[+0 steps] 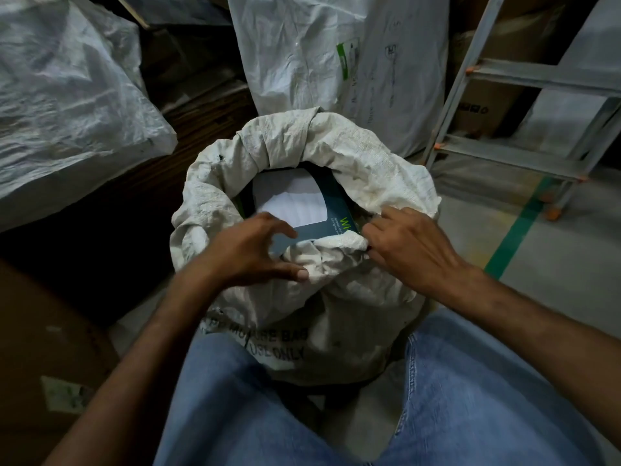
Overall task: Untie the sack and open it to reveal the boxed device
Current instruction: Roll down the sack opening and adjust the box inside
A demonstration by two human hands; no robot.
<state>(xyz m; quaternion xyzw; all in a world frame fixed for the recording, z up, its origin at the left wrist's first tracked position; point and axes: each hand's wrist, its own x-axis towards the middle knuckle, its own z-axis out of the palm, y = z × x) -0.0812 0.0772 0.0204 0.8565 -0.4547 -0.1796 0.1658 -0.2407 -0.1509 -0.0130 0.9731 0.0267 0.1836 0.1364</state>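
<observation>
Woven off-white polypropylene sack (366, 163), standing upright on a grey concrete floor (554, 280) between the person's knees in blue jeans (470, 381); mouth open and facing up, its rim rolled down into a thick crumpled collar, black stencilled print on the near side. Contents: boxed device (336, 200), dark teal carton with a white panel, lying face up inside the mouth, green lettering by its near right corner set askew to the camera. The visible face runs from the near rim away towards the far rim, skewed a little left; both ends are tucked under the collar, so its full long axis cannot be told. A fold of the near rim lies over the box's near edge. Left hand (248, 250): fingers arched over the box's near left corner, thumb lying on the near fold; whether it pinches the cloth cannot be told. Right hand (410, 243): fingers tucked into the rim at the right and gripping the cloth. Surroundings: large pale sack (67, 95) at left, well apart; tall pale sack (319, 62) just behind, carrying a green label and handwriting; grey metal ladder (524, 79) with orange fittings at right; cardboard boxes (477, 109) behind it; green floor line (514, 237) at right; brown carton (40, 348) at near left.
</observation>
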